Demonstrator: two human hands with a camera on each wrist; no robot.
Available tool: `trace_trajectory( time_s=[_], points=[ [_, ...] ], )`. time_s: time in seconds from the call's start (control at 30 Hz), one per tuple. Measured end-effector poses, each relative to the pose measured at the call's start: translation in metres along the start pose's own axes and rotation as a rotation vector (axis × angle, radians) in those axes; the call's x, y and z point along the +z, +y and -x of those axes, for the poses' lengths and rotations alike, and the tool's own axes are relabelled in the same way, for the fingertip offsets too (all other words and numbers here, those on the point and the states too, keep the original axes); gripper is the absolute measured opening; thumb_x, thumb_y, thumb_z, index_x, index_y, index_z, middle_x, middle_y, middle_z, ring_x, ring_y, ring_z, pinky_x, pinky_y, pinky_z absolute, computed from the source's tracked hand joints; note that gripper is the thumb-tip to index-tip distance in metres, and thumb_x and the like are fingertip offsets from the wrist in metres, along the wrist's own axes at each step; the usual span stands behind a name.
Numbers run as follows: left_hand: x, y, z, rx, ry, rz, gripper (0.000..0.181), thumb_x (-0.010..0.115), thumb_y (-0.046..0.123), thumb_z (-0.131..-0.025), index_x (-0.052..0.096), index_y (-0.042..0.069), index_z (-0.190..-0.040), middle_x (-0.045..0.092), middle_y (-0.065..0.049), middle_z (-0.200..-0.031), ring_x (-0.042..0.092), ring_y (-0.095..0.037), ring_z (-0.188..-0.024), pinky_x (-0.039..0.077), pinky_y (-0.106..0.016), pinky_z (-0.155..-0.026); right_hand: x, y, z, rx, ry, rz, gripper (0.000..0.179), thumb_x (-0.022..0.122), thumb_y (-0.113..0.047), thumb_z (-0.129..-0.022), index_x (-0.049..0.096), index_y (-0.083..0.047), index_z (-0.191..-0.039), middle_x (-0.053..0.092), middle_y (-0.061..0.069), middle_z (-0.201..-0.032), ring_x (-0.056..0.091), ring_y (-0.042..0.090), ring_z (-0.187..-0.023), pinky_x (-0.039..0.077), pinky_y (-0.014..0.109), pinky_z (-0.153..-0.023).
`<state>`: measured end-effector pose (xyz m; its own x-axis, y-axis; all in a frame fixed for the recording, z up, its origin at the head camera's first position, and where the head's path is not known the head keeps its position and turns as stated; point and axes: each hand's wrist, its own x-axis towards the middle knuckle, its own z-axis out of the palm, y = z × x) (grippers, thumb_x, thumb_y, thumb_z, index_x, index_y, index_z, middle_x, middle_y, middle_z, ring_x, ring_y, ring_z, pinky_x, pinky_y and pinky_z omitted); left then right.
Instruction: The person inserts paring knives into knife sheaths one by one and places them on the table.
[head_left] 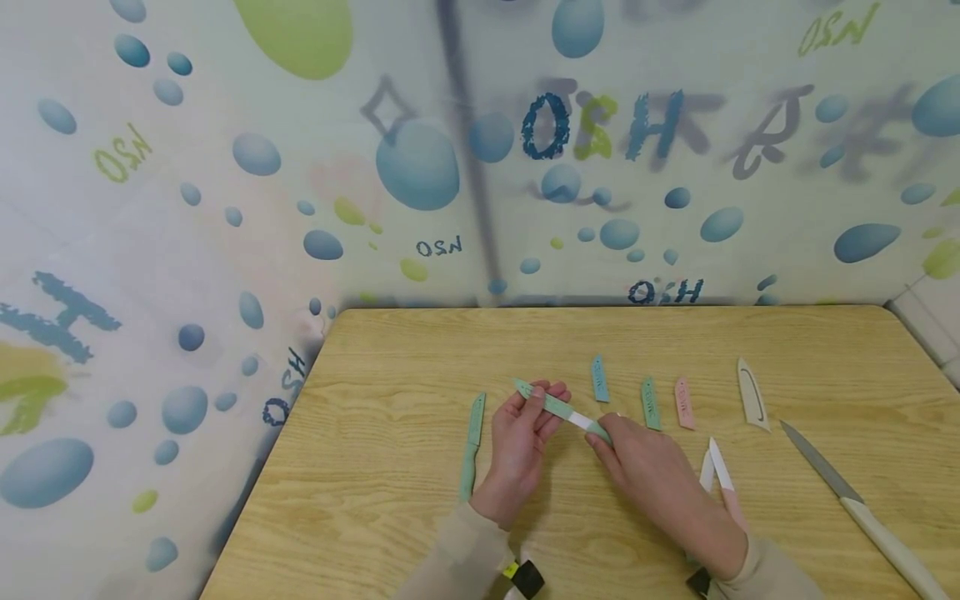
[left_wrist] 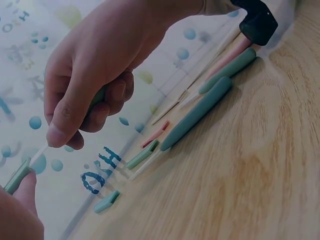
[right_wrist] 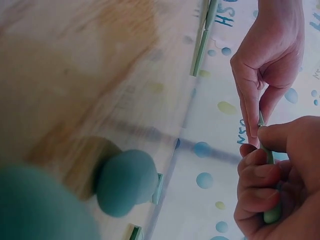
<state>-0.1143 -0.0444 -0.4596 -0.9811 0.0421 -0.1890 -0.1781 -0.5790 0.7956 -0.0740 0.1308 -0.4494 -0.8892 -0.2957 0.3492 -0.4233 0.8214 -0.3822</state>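
Between both hands is a small knife with a green handle [head_left: 599,432] and a white blade [head_left: 581,421]. Part of the blade is inside a green sheath [head_left: 557,406], and a short white stretch still shows. My left hand [head_left: 517,446] holds the sheath between thumb and fingers. My right hand [head_left: 660,471] grips the handle with curled fingers, also seen in the left wrist view. Left of the left hand lies another green knife [head_left: 471,450] in its sheath. Loose blue [head_left: 600,380], green [head_left: 650,405] and pink [head_left: 684,403] sheaths lie beyond the right hand.
Near the right forearm lies a pink-handled knife [head_left: 722,468]; teal-handled [left_wrist: 197,115] and green-handled [left_wrist: 230,70] knives show in the left wrist view. Farther right are a white sheath [head_left: 752,395] and a large bare knife [head_left: 821,461]. A patterned curtain [head_left: 420,275] stands behind the table.
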Motion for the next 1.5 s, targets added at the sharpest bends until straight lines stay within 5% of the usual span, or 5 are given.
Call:
trace_trajectory(
  time_s=[1.5],
  points=[
    [0.0088, -0.0079, 0.0051, 0.005, -0.002, -0.015, 0.026, 0.053, 0.011, -0.109, 0.057, -0.011, -0.124, 0.072, -0.021, -0.118, 0.073, -0.026, -0.108, 0.058, -0.036, -0.097, -0.0017, -0.0025, -0.0012, 0.007, -0.023, 0.01, 0.016, 0.071, -0.021, -0.101, 0.058, -0.014, -0.094, 0.04, -0.009, -0.067, 0.033, 0.005, -0.054, 0.029, 0.022, -0.043]
  ],
)
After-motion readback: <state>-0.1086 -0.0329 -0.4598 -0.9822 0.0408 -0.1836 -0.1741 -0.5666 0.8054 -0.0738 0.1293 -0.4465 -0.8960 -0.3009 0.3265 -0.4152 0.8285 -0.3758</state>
